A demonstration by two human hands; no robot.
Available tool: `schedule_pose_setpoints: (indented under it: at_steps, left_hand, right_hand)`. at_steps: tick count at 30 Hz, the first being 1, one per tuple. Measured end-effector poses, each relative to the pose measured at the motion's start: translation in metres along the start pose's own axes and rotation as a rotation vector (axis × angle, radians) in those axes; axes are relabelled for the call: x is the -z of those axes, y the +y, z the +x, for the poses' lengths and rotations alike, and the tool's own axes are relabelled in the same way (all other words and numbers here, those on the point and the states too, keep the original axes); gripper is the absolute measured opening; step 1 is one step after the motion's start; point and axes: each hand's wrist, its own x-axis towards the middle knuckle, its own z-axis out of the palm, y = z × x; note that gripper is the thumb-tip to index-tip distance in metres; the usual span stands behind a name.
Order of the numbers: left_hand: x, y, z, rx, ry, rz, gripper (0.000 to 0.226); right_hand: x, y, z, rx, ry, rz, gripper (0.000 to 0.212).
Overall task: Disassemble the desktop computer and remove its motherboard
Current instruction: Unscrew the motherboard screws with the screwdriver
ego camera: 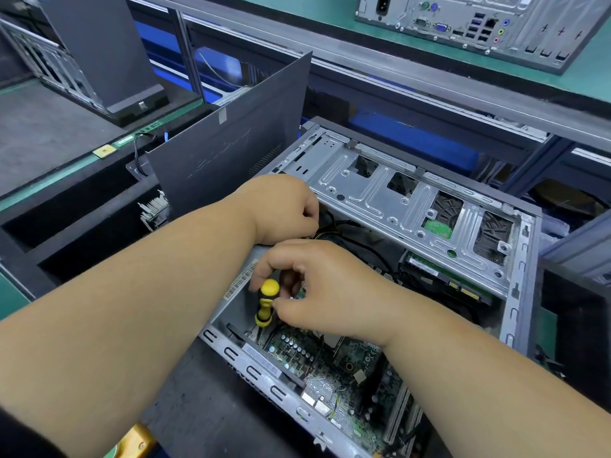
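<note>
Pinching one yellow screwdriver (266, 302), the right hand (317, 289) works above one motherboard (330, 368). Left hand (281, 209) fingers curl on black cables (334, 226). Two computer cases (413, 206) sit on green-edged benches (49, 180).

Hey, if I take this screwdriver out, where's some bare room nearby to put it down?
Bare dark bench lies left of the case's slotted rim. Inside the case it is crowded: motherboard, cables and both hands, right hand holding the screwdriver, left hand among cables.

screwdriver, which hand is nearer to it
Right. The right hand pinches the yellow screwdriver over the motherboard; the left hand sits farther back among the cables.
</note>
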Motion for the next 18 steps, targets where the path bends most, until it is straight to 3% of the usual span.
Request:
schedule_pose_setpoints:
  at_steps: [4,18]
  left_hand:
    - [0.0004,0.0007,0.0001,-0.011,-0.008,0.005,0.018]
    - [-0.0022,-0.0021,0.0013,-0.014,0.019,-0.007,0.016]
  right_hand:
    - [-0.0015,-0.0009,-0.0002,0.024,-0.034,0.015,0.018]
    - [0.0007,0.0003,0.0007,-0.011,-0.001,-0.137,0.029]
